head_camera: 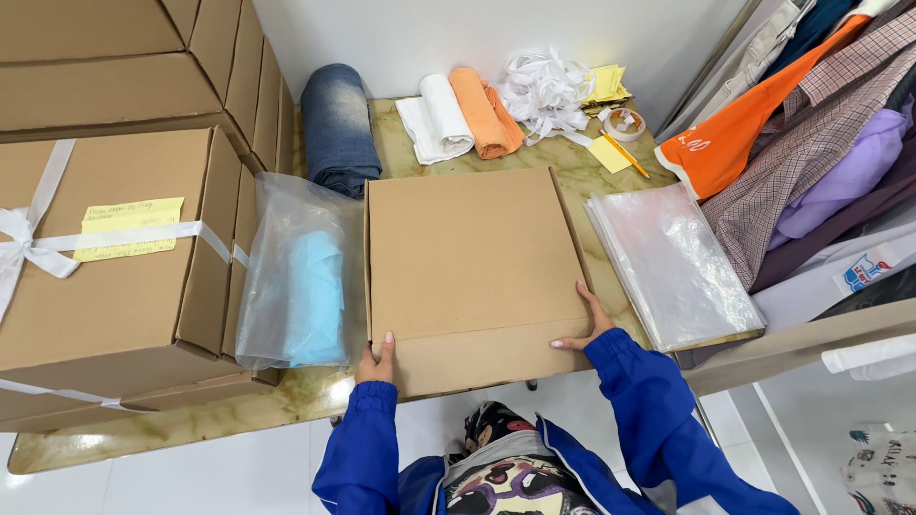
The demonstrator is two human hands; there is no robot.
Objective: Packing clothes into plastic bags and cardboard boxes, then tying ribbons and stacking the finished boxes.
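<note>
Your left hand (376,360) and right hand (584,322) reach forward, blue-sleeved arms apart, fingers extended and pressing flat.

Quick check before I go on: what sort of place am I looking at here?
Probably a small clothing packing station: a flat cardboard box under both hands, stacked boxes tied with ribbon, clear bags, and hanging garments.

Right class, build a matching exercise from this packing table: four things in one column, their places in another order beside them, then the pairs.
1 flat cardboard box
2 bagged light-blue garment
3 stack of clear plastic bags
4 rolled jeans

A by the wall, behind the bagged garment
B under both hands
C right of the flat box
D between the flat box and the ribbon-tied box

Pairs: 1-B, 2-D, 3-C, 4-A
</note>
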